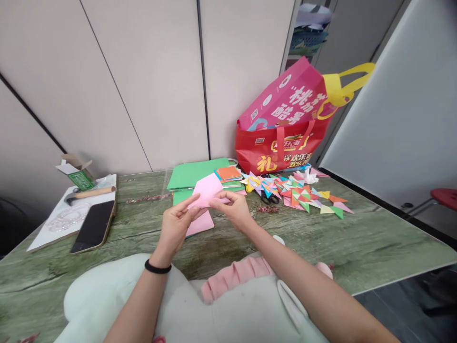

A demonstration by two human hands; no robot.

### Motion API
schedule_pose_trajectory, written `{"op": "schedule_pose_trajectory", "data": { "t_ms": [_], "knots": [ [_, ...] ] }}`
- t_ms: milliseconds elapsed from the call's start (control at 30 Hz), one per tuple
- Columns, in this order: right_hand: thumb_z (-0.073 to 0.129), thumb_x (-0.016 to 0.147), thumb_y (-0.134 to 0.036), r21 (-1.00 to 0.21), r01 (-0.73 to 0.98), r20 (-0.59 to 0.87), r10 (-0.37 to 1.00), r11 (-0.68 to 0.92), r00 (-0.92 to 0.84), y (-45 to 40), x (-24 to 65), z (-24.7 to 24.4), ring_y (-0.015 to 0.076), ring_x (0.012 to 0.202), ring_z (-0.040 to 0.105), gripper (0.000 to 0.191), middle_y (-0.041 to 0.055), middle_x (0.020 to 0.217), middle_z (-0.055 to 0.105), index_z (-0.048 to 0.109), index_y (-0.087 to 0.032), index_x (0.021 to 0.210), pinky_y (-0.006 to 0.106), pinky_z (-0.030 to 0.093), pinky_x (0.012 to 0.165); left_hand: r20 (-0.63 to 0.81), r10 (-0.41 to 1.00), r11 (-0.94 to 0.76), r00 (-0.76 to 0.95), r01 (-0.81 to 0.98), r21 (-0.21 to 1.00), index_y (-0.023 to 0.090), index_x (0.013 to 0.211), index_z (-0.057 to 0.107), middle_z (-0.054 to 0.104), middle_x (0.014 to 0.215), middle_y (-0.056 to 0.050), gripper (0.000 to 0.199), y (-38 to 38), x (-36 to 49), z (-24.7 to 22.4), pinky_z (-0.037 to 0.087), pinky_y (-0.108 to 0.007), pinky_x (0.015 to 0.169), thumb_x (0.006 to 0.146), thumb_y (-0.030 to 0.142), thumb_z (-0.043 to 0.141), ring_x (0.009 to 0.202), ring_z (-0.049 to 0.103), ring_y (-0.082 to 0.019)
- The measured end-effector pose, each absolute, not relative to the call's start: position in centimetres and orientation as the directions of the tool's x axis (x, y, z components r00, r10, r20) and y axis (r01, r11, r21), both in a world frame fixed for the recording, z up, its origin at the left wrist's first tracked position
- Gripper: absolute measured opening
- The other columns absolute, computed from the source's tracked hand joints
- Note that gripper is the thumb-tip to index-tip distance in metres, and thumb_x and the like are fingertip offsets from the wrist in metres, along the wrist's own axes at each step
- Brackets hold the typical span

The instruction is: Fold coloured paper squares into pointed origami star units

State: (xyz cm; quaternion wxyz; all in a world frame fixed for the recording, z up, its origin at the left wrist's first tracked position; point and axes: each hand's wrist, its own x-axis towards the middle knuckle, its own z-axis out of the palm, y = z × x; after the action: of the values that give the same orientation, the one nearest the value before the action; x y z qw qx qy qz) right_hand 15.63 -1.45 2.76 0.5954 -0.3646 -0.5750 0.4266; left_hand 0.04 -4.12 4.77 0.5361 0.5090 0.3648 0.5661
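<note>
A pink sheet of paper [207, 187], partly folded, is held up between my two hands above the table. My left hand [175, 223] pinches its lower left edge between thumb and fingers. At the lower right edge, my right hand [233, 207] grips the same paper, its fingers closed on it. Below the hands, another pink sheet [202, 224] lies on the table. Behind the held paper are green sheets [194, 172] and a small stack of coloured squares with an orange one [229, 173] on top.
Folded colourful paper pieces [302, 195] and black scissors [270, 199] lie right, before a red bag [282, 147]. A phone [93, 226], hammer [91, 193] and green box [81, 179] are left. A pale plush [228, 314] lies under my forearms.
</note>
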Motion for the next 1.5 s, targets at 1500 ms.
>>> {"op": "schedule_pose_trajectory", "data": {
  "t_ms": [1500],
  "knots": [
    [0.075, 0.052, -0.033, -0.948, -0.116, 0.309, 0.946, 0.298, -0.096, -1.13, 15.40, 2.05, 0.0129, 0.062, 0.059, 0.022, 0.0018, 0.064, 0.066, 0.066, -0.015, 0.061, 0.026, 0.046, 0.062, 0.224, 0.973, -0.227, -0.055, -0.049, 0.973, 0.010, 0.072, 0.067, 0.071, 0.070, -0.009, 0.028, -4.60, 0.00, 5.33, 0.055, -0.041, 0.076, 0.057, 0.032, 0.074, 0.070, 0.068, -0.026]
  ]
}}
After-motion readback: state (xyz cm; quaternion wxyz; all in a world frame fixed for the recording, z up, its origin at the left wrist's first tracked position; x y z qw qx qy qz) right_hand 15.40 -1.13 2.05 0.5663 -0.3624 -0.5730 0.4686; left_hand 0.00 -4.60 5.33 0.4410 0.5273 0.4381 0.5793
